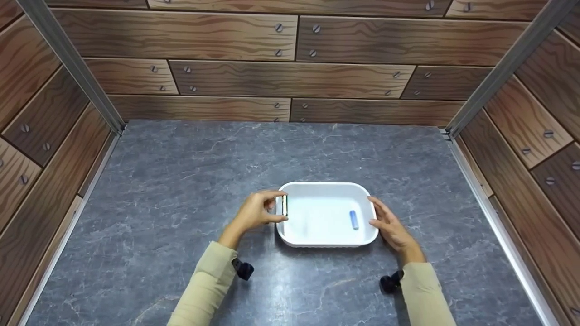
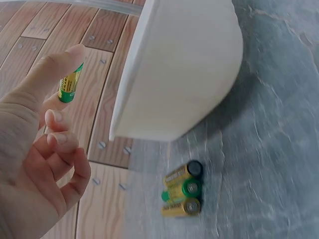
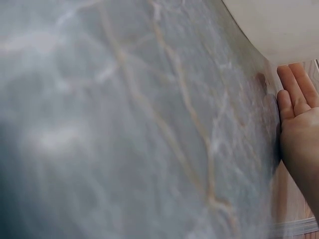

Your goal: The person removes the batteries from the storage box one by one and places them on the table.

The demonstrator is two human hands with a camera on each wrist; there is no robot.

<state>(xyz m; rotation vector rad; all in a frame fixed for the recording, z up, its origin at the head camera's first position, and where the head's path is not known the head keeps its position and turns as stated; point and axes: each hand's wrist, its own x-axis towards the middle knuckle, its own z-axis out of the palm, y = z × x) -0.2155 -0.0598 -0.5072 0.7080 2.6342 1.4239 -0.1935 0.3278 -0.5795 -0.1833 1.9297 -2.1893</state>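
Note:
My left hand [image 1: 253,210] pinches a green-and-gold battery [image 2: 71,83] by its ends between thumb and forefinger, above the left rim of a white plastic basin [image 1: 326,243]. Its other fingers are loosely bent. Inside the basin, towards the right, lies a small blue cylinder [image 1: 354,220]. At the right rim rests my right hand [image 1: 394,231], thumb and forefinger apart with their tips at the edge. The right wrist view has its fingers [image 3: 299,89] nearly straight against the basin's outer side.
Three batteries [image 2: 182,189], gold and green, lie side by side on the grey marbled table [image 1: 181,181] beside the basin; the head view hides them. Wood-patterned walls [image 1: 290,40] with metal corner posts [image 1: 72,68] enclose the table at the back and sides.

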